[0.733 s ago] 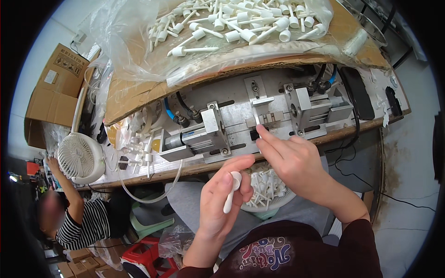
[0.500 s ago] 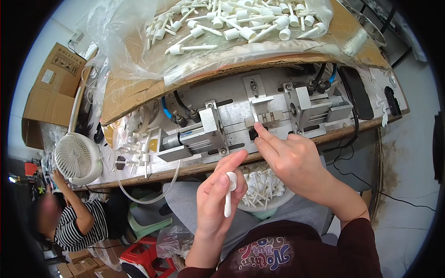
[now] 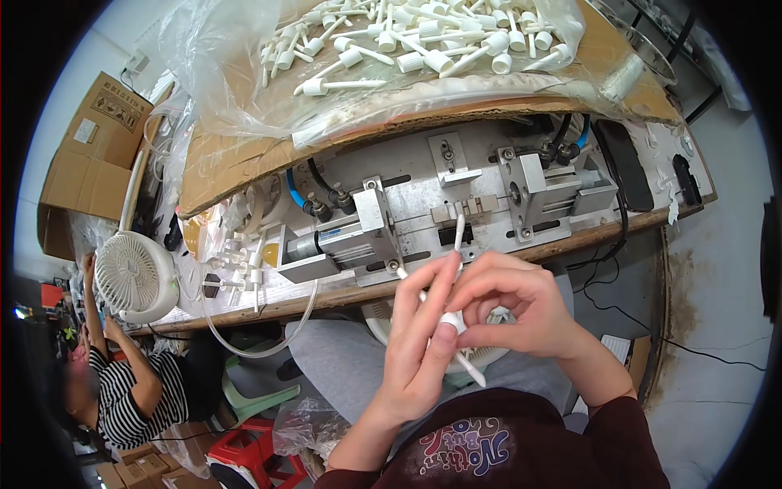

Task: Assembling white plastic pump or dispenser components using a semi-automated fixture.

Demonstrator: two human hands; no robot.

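Note:
Both of my hands meet low in front of the metal fixture (image 3: 468, 208). My left hand (image 3: 417, 342) has a white ribbed cap with a stick (image 3: 471, 368) gripped under its thumb, the stick pointing down. Curled beside it, my right hand (image 3: 517, 306) pinches at the same cap with thumb and forefinger. Another white stick (image 3: 460, 232) runs from above the fingertips toward the small metal block; whether a hand holds it, I cannot tell. A further white tip (image 3: 401, 272) shows by my left fingers, its other end hidden.
A plastic-lined cardboard sheet (image 3: 244, 155) above the fixture carries many capped sticks. Two metal cylinders (image 3: 338, 244) flank the block. A basket (image 3: 379, 322) of white parts lies partly behind my hands. Left are a white fan (image 3: 130, 277) and a person in stripes (image 3: 134, 399); right, a black phone (image 3: 626, 167).
My right hand has drawn back from the block to the cap in my left hand. My left hand has shifted right. The stick at the block now slants toward me.

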